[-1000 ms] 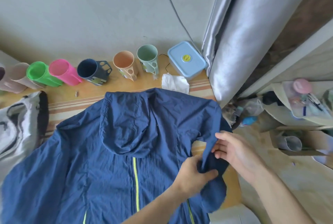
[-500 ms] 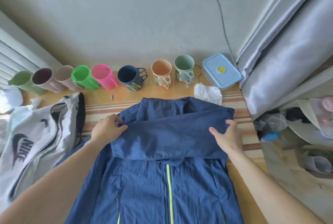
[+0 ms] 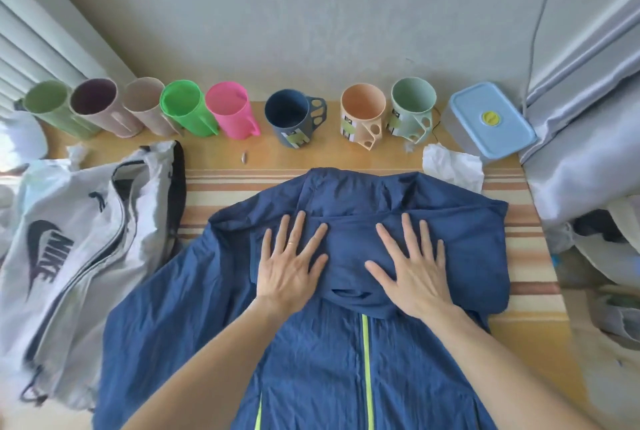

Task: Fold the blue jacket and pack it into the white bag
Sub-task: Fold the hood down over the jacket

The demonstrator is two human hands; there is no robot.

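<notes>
Blue jacket [image 3: 346,353] lies flat on the worktop [image 3: 221,157], just beside the white bag [image 3: 79,239]; our left hand [image 3: 291,263] and right hand [image 3: 410,267] press it, fingers spread. Thin, limp, probably slippery, so we'd grip seams and hems

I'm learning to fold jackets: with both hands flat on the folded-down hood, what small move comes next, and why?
Probably fold the left sleeve inward: the left hand and right hand already flatten the hood, while the blue jacket spreads toward the white bag.
</notes>
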